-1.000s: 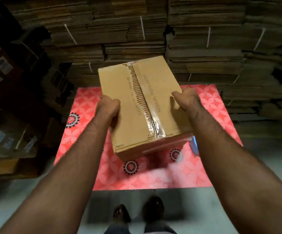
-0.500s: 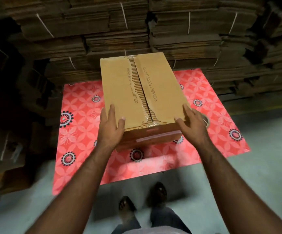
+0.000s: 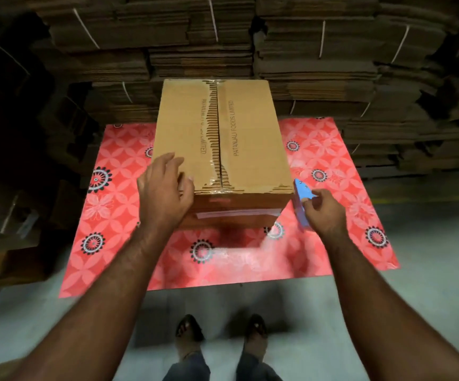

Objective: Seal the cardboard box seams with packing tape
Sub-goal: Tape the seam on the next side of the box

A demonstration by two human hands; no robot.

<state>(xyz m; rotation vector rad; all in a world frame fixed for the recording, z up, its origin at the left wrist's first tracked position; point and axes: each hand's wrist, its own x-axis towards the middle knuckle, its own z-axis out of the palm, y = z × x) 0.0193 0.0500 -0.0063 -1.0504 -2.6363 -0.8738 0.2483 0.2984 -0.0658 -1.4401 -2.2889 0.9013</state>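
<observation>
A brown cardboard box stands on a red patterned mat, flaps closed, with clear tape and torn paper along its centre seam. My left hand rests with spread fingers on the box's near left corner. My right hand is just off the box's near right corner, pinching a blue tape dispenser that stands beside the box. The tape roll itself is hidden.
Tall stacks of flattened cardboard bundled with white straps wall off the far side and right. More boxes sit in the dark on the left. Grey concrete floor lies near me, with my feet below the mat.
The box went down from my raised hands onto the mat. My left hand has let go and now lies on top; my right hand left the box and took hold of the blue dispenser.
</observation>
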